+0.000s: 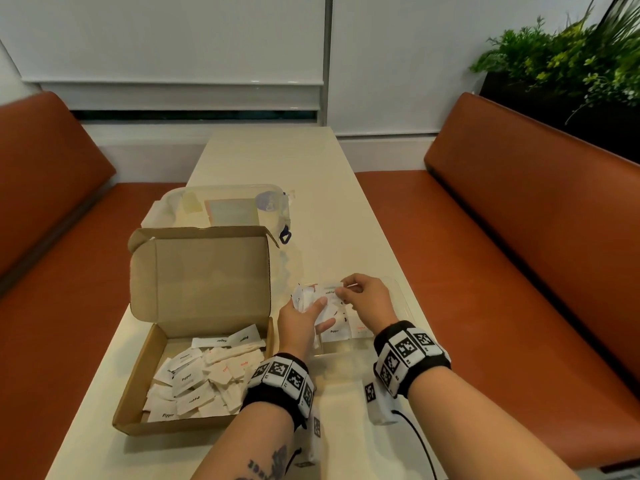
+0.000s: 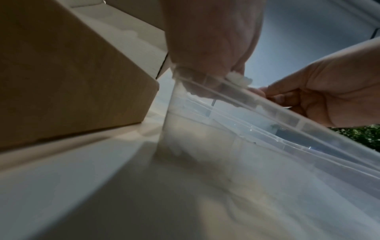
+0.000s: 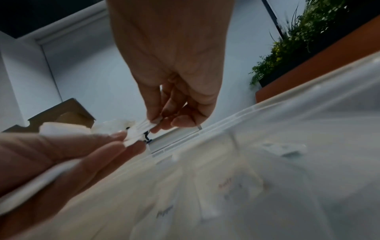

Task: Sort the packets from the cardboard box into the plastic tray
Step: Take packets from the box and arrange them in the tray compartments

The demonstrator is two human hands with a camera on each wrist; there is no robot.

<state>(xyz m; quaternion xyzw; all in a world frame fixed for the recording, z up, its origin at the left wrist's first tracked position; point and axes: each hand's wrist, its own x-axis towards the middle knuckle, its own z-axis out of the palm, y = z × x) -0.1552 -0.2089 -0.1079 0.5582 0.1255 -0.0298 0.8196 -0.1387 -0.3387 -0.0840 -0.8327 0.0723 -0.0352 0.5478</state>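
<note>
An open cardboard box [image 1: 145, 386] on the table holds several white packets [image 1: 194, 379] marked Pepper and Sugar. To its right stands a clear plastic tray [image 1: 408, 306] with a few packets [image 1: 341, 332] lying in it. Above the tray's left part my left hand [image 1: 304, 318] holds a bunch of white packets [image 1: 306, 296]. My right hand [image 1: 360, 296] pinches one packet [image 1: 329, 292] at the top of that bunch between thumb and fingers. In the right wrist view the pinched packet [image 3: 147, 125] shows at the fingertips, over the tray's rim [image 3: 226, 121].
A clear lidded container [image 1: 221, 209] stands behind the box's raised lid [image 1: 201, 275]. Orange bench seats [image 1: 519, 258] flank the narrow cream table [image 1: 277, 161]. A green plant [image 1: 568, 60] is at the back right. A cable [image 1: 415, 441] trails from my right wrist.
</note>
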